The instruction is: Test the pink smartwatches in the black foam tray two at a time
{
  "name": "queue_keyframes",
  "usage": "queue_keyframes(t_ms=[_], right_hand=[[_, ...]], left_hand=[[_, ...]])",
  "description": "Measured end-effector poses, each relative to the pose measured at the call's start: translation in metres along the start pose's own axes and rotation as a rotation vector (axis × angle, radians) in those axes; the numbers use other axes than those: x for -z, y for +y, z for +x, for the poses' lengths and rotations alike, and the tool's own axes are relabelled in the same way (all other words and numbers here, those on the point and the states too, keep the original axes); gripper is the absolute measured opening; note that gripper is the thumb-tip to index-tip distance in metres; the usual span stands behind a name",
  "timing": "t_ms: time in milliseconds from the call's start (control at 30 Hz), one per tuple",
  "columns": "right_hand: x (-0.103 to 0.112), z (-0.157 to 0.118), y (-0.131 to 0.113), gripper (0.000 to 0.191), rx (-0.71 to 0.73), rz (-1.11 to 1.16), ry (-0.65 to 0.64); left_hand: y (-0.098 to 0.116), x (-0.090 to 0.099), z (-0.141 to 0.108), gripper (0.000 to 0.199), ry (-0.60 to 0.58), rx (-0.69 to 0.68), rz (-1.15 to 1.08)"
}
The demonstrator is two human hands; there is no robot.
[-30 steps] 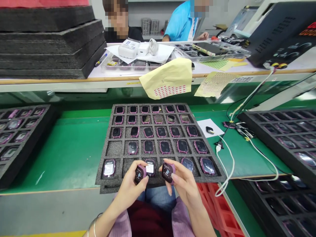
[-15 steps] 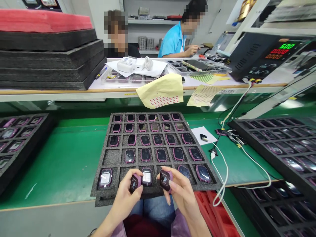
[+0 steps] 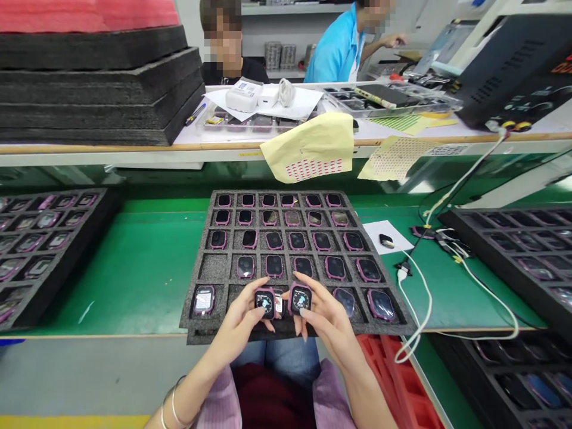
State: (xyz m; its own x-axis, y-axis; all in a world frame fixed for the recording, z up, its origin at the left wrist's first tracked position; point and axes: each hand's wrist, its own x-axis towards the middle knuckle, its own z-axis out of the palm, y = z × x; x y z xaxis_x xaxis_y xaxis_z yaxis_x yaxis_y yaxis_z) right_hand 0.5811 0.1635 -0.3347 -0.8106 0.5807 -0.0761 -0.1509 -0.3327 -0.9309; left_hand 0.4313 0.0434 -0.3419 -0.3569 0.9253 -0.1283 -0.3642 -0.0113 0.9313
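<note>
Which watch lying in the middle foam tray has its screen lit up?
The watch in the near-left corner pocket of the tray. Its screen glows white, while the others in clear view are dark. One more is mostly hidden between the hands.

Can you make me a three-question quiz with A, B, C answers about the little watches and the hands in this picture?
1. Where is the foam tray of watches?
A. On the green mat
B. On the red crate
C. On the shelf behind

2. How many watches do the hands hold?
A. One
B. Two
C. Four

3. What is the screen of the watch in the left hand doing?
A. It is lit
B. It is cracked
C. It is covered with paper

Answers:
1 A, the tray lies flat on the green mat.
2 B, the left hand holds one purple watch and the right hand holds another purple watch.
3 A, its face glows with a picture.
</note>
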Motion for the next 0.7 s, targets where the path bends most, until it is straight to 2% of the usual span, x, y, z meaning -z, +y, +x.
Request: queue_keyframes(t_ms=[233, 533, 700], right_hand=[[-0.0102, -0.0064, -0.0006, 0.051, 0.005, 0.01, 0.082], [-0.0018, -0.0043, 0.0074, 0.051, 0.03, -0.008, 0.034], [-0.0086, -0.0055, 0.0015, 0.05, 0.028, 0.011, 0.066]], left_hand=[[-0.0026, 0.0014, -0.0027, 0.045, -0.024, -0.011, -0.028], [0.0013, -0.0009, -0.0051, 0.044, -0.033, 0.02, -0.007], [-0.002, -0.0034, -0.007, 0.044, -0.017, 0.031, 0.037]])
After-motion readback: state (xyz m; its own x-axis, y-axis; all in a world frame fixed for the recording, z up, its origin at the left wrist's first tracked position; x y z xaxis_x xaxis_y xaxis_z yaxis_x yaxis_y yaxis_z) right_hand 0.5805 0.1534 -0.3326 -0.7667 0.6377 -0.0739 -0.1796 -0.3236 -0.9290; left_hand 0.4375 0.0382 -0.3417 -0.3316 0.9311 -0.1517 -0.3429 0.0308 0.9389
